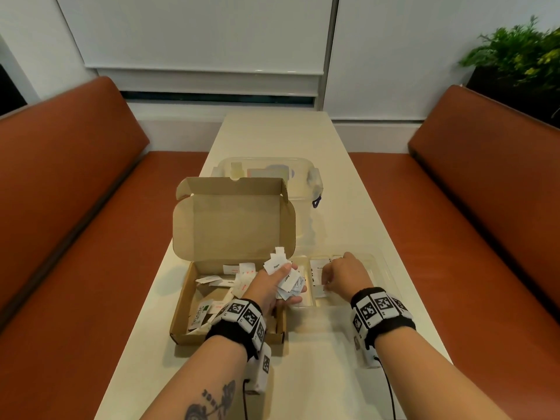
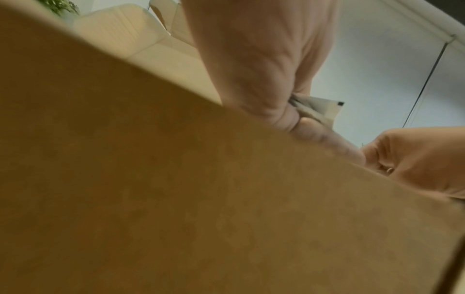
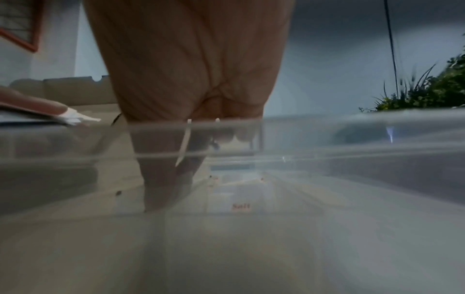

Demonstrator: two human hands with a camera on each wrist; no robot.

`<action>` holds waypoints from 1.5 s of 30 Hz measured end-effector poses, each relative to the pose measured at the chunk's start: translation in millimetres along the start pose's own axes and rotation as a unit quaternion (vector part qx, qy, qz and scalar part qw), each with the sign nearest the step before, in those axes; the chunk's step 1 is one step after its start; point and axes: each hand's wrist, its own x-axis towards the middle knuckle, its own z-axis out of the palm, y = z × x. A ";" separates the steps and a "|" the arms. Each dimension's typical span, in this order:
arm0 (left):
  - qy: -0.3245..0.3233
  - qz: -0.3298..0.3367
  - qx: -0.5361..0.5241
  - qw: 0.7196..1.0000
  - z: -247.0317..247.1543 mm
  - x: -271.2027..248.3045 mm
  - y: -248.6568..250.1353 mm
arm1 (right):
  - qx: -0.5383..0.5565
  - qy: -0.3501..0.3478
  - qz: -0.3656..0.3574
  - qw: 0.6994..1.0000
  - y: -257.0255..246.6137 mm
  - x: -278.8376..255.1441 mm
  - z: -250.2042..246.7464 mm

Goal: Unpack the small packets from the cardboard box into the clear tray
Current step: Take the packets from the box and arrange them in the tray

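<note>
Packets (image 1: pixel 286 278) fan out of our left hand (image 1: pixel 272 287), which clutches the bunch over the right edge of the open cardboard box (image 1: pixel 194 301), likely as a ready supply beside the clear tray (image 1: pixel 377 262). Our right hand (image 1: pixel 342 275) reaches down into the tray, fingers curled on a white packet (image 1: pixel 319 291), probably laying it flat in a compartment. More sachets wait in the box on the worktop (image 1: pixel 318 359).

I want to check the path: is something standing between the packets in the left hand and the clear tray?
Nothing visible blocks it. The left hand holds a bunch of packets right at the clear tray's left edge; only the right hand is inside.
</note>
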 end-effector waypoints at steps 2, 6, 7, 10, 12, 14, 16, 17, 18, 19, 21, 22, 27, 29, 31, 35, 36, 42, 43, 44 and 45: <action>0.001 -0.002 0.001 1.000 0.1 0.4 0.2 | -0.005 0.005 -0.006 1.000 1.3 0.1 0.9; -0.001 0.001 0.005 1.000 -1.5 1.2 -0.4 | 0.020 0.020 0.003 1.000 4.7 -1.6 5.8; -0.001 0.003 0.007 1.000 -1.7 1.5 -0.7 | 0.014 0.023 0.000 1.000 5.0 -2.0 7.6; 0.004 0.003 0.008 1.000 -2.0 2.4 -1.8 | -0.006 0.028 -0.009 1.000 6.1 -1.9 13.2; 0.009 0.005 0.007 1.000 -2.2 3.0 -2.5 | -0.016 0.022 -0.014 1.000 7.6 -1.5 16.1; 0.010 0.006 0.008 1.000 -2.2 3.2 -3.3 | -0.038 0.029 -0.020 0.999 8.0 -0.7 17.5; 0.010 0.009 0.005 1.000 -1.7 3.4 -3.5 | -0.057 0.047 -0.021 0.997 7.5 0.5 18.5; 0.009 0.010 0.003 1.000 -1.2 3.3 -3.3 | -0.061 0.055 -0.019 0.996 7.1 1.1 18.6; 0.010 0.012 0.002 1.000 -1.0 3.1 -3.2 | -0.064 0.057 -0.016 0.996 6.6 1.4 18.4; 0.011 0.012 0.004 1.000 -0.8 2.9 -3.0 | -0.066 0.055 -0.014 0.996 5.9 1.3 17.9; 0.015 0.012 0.008 1.000 -0.9 2.2 -3.0 | -0.046 0.054 -0.012 0.997 4.6 -0.4 15.9; 0.016 0.012 0.010 1.000 -0.7 2.0 -2.8 | -0.012 0.062 -0.009 0.998 3.6 -1.7 14.1; 0.028 0.019 0.022 0.999 2.2 3.0 -2.7 | 0.240 0.076 -0.020 0.968 -17.4 -7.5 -1.8; 0.032 0.024 0.033 0.999 3.5 3.8 -2.1 | 0.291 0.031 -0.033 0.956 -28.9 -10.1 -6.1; 0.030 0.025 0.033 0.999 4.9 3.4 -0.5 | 0.287 0.003 -0.043 0.957 -37.0 -11.4 -6.1; 0.025 0.022 0.014 0.999 5.8 -0.2 1.2 | 0.287 0.006 -0.024 0.957 -43.5 -11.3 -2.1; 0.023 0.023 0.011 0.999 5.7 -0.9 1.1 | 0.290 0.010 -0.022 0.957 -44.2 -11.2 -2.2; 0.031 0.014 -0.003 0.999 6.3 -1.4 0.9 | 0.297 0.039 -0.029 0.954 -46.6 -12.1 -4.3; 0.032 0.011 -0.004 0.999 6.4 -1.2 0.8 | 0.295 0.044 -0.029 0.954 -46.2 -11.7 -3.5; 0.034 0.009 -0.005 0.999 6.2 -1.1 0.7 | 0.292 0.047 -0.028 0.955 -46.0 -11.3 -2.8; 0.036 0.007 -0.006 0.999 6.0 -0.9 0.8 | 0.290 0.046 -0.026 0.955 -45.9 -10.7 -2.5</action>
